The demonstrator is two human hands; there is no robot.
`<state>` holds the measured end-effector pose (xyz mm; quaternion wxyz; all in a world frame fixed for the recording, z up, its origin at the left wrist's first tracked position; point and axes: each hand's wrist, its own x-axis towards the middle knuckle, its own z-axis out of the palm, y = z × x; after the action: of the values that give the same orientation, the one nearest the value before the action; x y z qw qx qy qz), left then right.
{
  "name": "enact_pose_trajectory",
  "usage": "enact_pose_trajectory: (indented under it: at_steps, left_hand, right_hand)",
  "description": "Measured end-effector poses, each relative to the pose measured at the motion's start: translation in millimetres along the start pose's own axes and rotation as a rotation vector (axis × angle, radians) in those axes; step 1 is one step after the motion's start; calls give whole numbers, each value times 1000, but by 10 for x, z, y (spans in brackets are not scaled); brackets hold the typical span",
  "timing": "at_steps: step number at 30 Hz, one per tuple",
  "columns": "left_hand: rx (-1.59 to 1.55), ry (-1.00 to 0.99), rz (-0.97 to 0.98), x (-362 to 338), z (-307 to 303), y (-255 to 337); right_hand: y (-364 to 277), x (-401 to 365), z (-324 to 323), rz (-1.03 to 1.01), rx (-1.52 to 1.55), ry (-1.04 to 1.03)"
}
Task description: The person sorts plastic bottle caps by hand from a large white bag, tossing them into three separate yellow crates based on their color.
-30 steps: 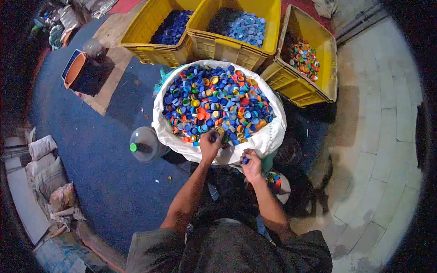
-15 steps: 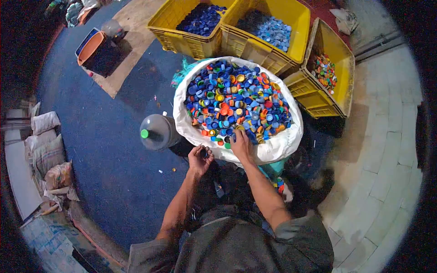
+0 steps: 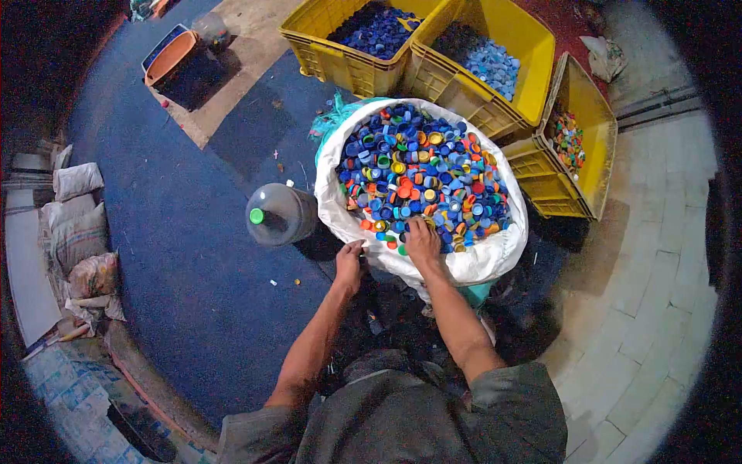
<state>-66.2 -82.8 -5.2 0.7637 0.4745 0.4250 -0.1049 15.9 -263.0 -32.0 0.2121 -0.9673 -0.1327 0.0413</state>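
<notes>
A big white sack [image 3: 495,261] stands in front of me, filled with bottle caps [image 3: 417,174], mostly blue with some orange, yellow, red and green. My right hand [image 3: 423,243] reaches over the near rim. Its fingers are bent down into the caps and closed by a dark blue cap, their tips partly hidden. At the sack's near left edge is my left hand [image 3: 348,267], fingers and thumb drawn together beside the white cloth. What it holds is hidden from view.
A large clear bottle [image 3: 282,216] with a green cap stands left of the sack. Behind are yellow crates of dark blue caps [image 3: 317,58], light blue caps [image 3: 456,81] and mixed caps [image 3: 591,174]. An orange-rimmed tub [image 3: 170,60] sits far left; stuffed bags [image 3: 81,232] line the left side.
The view has shifted, so the sack and crates appear farther right. My left hand has turned and closed near the sack's edge; the dark round cap it showed earlier is out of sight.
</notes>
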Motion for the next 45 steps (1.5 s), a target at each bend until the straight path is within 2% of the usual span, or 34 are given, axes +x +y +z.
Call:
enact_pose_trajectory:
  at_steps: [1,2,5,6,9,10,14,18,25,29,31,33,35,36,37,39,42,43,45]
  left_hand:
    - [130,36,71,39,38,21]
    - [178,45,52,73,65,46]
    - [526,147,427,206,193,21]
    - [500,156,359,215,253,78]
    - [698,153,613,429,326,67]
    - [680,101,583,457,376,105]
    - [791,96,821,649,454,79]
    - [971,32,730,586,577,208]
    - [1042,-8,735,686,604,234]
    - [843,-58,800,819,556,128]
    - [479,-111,367,535,613,305]
    - [19,-181,100,619,519,202]
    - [-256,-282,-125,499,452,333]
    - [-301,-346,-180,343,458,465]
    - [-203,-511,-182,326,360,491]
    - [-177,-511,-176,314,326,491]
    - [-352,-486,-401,379,221,507]
    - [-281,-415,-360,412,219,494]
    - [-384,-342,-437,530,203,522]
  right_hand:
    - [-17,10,-36,10,24,32]
    - [-32,3,-80,18,64,94]
    - [-145,-28,-282,81,384,231]
    - [-154,-62,-326,108,524,269]
    - [142,-343,-316,649,1514,-86]
    - [-40,-376,-590,782,1849,-94]
    - [-109,-650,-766,854,2080,-34]
    - [-116,-849,-710,843,2138,3]
    - [-213,-871,-649,838,2118,-7]
    - [-265,-796,-649,863,2111,35]
    - [-309,-764,-675,883,2082,53]
    - [-341,-708,-693,868,2077,69]
    - [-450,-608,-808,904,2066,110]
    - [-448,-598,-768,897,2083,120]
    - [-465,-592,-760,889,2100,129]
    - [-481,-589,-713,882,2121,119]
    - [-586,-564,-646,921,2172,168]
    - [-635,-540,-620,913,2200,170]
    - [-704,-467,-567,959,2241,115]
